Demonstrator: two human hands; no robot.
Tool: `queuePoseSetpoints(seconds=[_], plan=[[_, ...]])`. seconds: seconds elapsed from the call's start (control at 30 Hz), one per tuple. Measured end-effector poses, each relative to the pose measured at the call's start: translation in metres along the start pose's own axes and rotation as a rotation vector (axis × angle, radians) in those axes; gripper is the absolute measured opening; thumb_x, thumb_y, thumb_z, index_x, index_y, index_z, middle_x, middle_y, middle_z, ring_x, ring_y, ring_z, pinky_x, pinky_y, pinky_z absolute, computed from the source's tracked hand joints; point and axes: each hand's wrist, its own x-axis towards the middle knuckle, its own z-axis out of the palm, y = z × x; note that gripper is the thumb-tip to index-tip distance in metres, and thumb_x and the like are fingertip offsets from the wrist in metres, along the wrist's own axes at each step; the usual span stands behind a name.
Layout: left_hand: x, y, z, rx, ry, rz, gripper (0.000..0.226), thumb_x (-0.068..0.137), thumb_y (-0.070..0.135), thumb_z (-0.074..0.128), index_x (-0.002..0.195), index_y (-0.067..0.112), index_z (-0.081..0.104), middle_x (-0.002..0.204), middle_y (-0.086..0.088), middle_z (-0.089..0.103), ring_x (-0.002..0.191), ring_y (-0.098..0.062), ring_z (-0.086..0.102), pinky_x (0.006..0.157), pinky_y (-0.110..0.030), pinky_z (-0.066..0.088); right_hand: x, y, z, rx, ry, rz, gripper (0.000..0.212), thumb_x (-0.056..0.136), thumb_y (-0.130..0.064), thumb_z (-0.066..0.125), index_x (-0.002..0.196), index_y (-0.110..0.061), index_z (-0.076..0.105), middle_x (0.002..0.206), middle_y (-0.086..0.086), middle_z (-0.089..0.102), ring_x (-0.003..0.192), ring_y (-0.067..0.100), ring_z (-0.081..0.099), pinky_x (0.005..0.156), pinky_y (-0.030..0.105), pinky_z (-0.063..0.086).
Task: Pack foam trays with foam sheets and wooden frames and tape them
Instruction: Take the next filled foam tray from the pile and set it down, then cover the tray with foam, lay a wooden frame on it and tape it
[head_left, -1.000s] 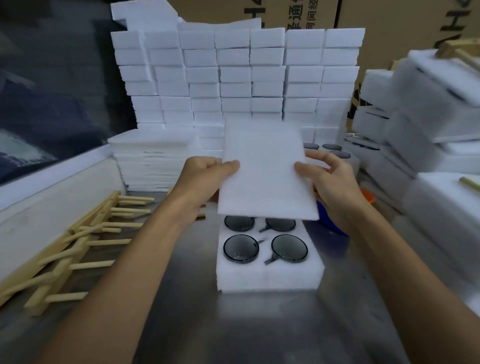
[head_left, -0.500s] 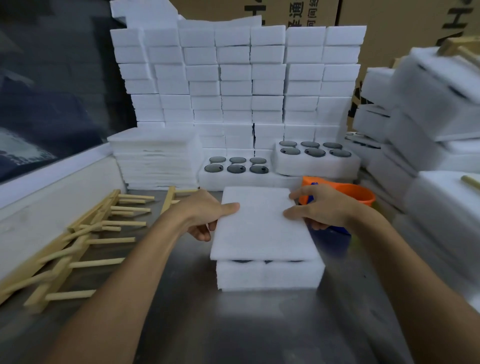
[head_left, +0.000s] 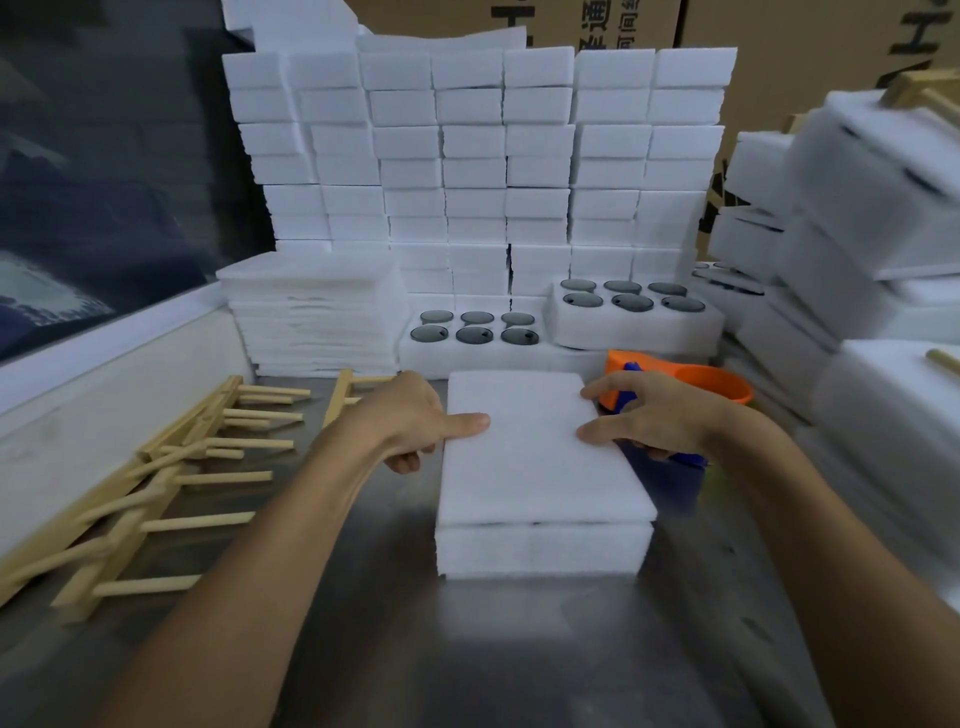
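A white foam sheet (head_left: 540, 457) lies flat on top of the foam tray (head_left: 543, 551) at the middle of the metal table, hiding the tray's dark round pieces. My left hand (head_left: 410, 421) pinches the sheet's left edge, thumb on top and fingers curled beside the tray. My right hand (head_left: 649, 415) touches the sheet's right edge with thumb and forefinger, its fingers spread. Several wooden frames (head_left: 156, 488) lie on the table to the left. An orange and blue tape dispenser (head_left: 691, 379) sits just behind my right hand.
Two open foam trays (head_left: 467, 353) (head_left: 634, 322) with dark round pieces stand behind, before a wall of stacked foam blocks (head_left: 478, 156). A pile of foam sheets (head_left: 311, 312) is at the back left. Packed foam stacks (head_left: 857, 249) crowd the right side.
Both hands brought the foam sheet down from in front of me and laid it onto the tray, covering the round pieces. My right fingers have loosened and spread.
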Motion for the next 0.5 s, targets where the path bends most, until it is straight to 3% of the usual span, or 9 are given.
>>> queuePoseSetpoints(seconds=[0.07, 0.17, 0.2, 0.27, 0.33, 0.4, 0.5], plan=[[-0.003, 0.004, 0.002, 0.105, 0.15, 0.09, 0.048, 0.072, 0.053, 0.078, 0.08, 0.015, 0.051, 0.084, 0.0, 0.056, 0.063, -0.014, 0.054, 0.049, -0.022, 0.046, -0.002, -0.006, 0.003, -0.041, 0.036, -0.036, 0.055, 0.08, -0.039, 0.078, 0.13, -0.041, 0.055, 0.117, -0.003, 0.059, 0.094, 0.013, 0.06, 0.075, 0.024, 0.045], [-0.005, 0.013, 0.016, 0.179, 0.23, 0.243, 0.049, 0.08, 0.041, 0.068, 0.122, 0.024, 0.05, 0.133, 0.005, 0.04, 0.113, -0.013, 0.049, 0.083, -0.025, 0.042, -0.007, -0.02, 0.013, -0.172, 0.147, -0.157, 0.057, 0.084, -0.028, 0.073, 0.136, -0.038, 0.053, 0.134, -0.003, 0.048, 0.108, 0.012, 0.05, 0.088, 0.024, 0.039], [-0.004, 0.016, 0.023, 0.207, 0.213, 0.277, 0.05, 0.085, 0.037, 0.061, 0.131, 0.023, 0.047, 0.141, 0.005, 0.038, 0.127, -0.015, 0.042, 0.096, -0.029, 0.04, -0.008, -0.025, 0.016, -0.201, 0.165, -0.197, 0.058, 0.085, -0.023, 0.071, 0.138, -0.036, 0.053, 0.138, -0.002, 0.045, 0.11, 0.012, 0.048, 0.087, 0.023, 0.038], [-0.005, 0.02, 0.035, 0.254, 0.203, 0.284, 0.047, 0.091, 0.032, 0.047, 0.137, 0.02, 0.045, 0.147, 0.002, 0.04, 0.135, -0.018, 0.036, 0.106, -0.036, 0.037, -0.008, -0.032, 0.023, -0.203, 0.118, -0.223, 0.055, 0.089, -0.02, 0.065, 0.14, -0.033, 0.051, 0.148, -0.003, 0.039, 0.12, 0.012, 0.047, 0.086, 0.019, 0.036], [-0.005, 0.018, 0.041, 0.252, 0.19, 0.249, 0.046, 0.094, 0.031, 0.04, 0.138, 0.019, 0.042, 0.148, 0.0, 0.039, 0.136, -0.017, 0.035, 0.107, -0.039, 0.036, -0.007, -0.036, 0.034, -0.183, 0.029, -0.17, 0.052, 0.091, -0.043, 0.065, 0.139, -0.033, 0.049, 0.152, -0.004, 0.033, 0.129, 0.015, 0.043, 0.089, 0.021, 0.038], [-0.005, 0.014, 0.043, 0.15, 0.118, 0.222, 0.05, 0.097, 0.032, 0.038, 0.145, 0.02, 0.034, 0.156, 0.002, 0.028, 0.143, -0.014, 0.026, 0.113, -0.037, 0.028, -0.006, -0.035, 0.047, -0.244, 0.025, -0.139, 0.068, 0.083, -0.072, 0.056, 0.139, -0.036, 0.042, 0.152, -0.007, 0.028, 0.141, 0.018, 0.029, 0.108, 0.032, 0.033], [-0.002, 0.007, 0.046, -0.014, 0.042, 0.204, 0.06, 0.099, 0.038, 0.041, 0.153, 0.02, 0.022, 0.165, 0.008, 0.004, 0.15, -0.009, 0.005, 0.121, -0.036, 0.013, -0.009, -0.03, 0.061, -0.213, 0.096, -0.171, 0.077, 0.076, -0.084, 0.048, 0.14, -0.043, 0.038, 0.154, -0.014, 0.023, 0.148, 0.014, 0.013, 0.119, 0.044, 0.021]])
